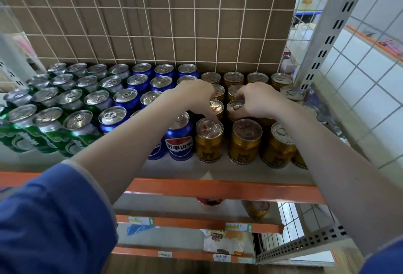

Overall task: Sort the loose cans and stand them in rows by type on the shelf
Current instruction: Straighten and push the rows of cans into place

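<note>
Your left hand (195, 94) curls downward, its fingertips (214, 118) touching the silver pull-tab lid of the front gold can (209, 139), a short gold metal can standing upright at the shelf's front edge; whether the fingers actually pinch the rim, you cannot tell. Your right hand (258, 101) is curled with its fingertips (236, 111) closed on the rim of the second-row gold can (235, 108), directly behind and to the right of the front gold can. More gold cans (245, 140) stand in rows to the right of and behind that front can. Immediately to its left stands a blue Pepsi can (179, 138), with further blue cans (126, 98) behind and to the left, and green cans (77, 129) further left still. All rest on the white shelf board with an orange front rail (218, 188), backed by a white wire grid over brown cardboard (152, 16). Blue sleeves (50, 219) cover your upper arms.
</note>
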A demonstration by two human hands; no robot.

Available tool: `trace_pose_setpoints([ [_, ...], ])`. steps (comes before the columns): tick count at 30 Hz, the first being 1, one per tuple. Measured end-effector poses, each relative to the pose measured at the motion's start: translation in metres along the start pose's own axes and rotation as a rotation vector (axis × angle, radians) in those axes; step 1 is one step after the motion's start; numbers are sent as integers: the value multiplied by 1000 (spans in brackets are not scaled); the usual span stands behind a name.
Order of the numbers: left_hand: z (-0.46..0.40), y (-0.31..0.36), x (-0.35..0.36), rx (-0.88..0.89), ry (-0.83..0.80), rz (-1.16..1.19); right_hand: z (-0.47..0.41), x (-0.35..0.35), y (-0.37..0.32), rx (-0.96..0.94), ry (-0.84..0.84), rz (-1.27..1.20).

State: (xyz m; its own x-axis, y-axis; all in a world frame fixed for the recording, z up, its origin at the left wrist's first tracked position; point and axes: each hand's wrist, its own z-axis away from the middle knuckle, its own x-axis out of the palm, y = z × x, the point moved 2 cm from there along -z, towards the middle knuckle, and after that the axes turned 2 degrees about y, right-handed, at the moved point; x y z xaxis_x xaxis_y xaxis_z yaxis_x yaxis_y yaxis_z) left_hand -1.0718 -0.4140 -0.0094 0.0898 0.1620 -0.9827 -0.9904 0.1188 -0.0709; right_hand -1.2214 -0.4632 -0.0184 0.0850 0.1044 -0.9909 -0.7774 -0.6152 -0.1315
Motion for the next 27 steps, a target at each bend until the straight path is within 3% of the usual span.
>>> trace_pose_setpoints([
  [6, -10, -8, -3, -7, -44, 169, -4, 1, 1, 62, 46, -6],
  [15, -15, -3, 2, -26, 107, 3, -2, 3, 10, 55, -4, -35],
  [23, -15, -3, 4, -68, 164, 6, 19, 4, 33, 42, 125, -80],
  [27, -11, -3, 4, -72, 162, 12, 33, 2, 23, -51, 271, -113],
])
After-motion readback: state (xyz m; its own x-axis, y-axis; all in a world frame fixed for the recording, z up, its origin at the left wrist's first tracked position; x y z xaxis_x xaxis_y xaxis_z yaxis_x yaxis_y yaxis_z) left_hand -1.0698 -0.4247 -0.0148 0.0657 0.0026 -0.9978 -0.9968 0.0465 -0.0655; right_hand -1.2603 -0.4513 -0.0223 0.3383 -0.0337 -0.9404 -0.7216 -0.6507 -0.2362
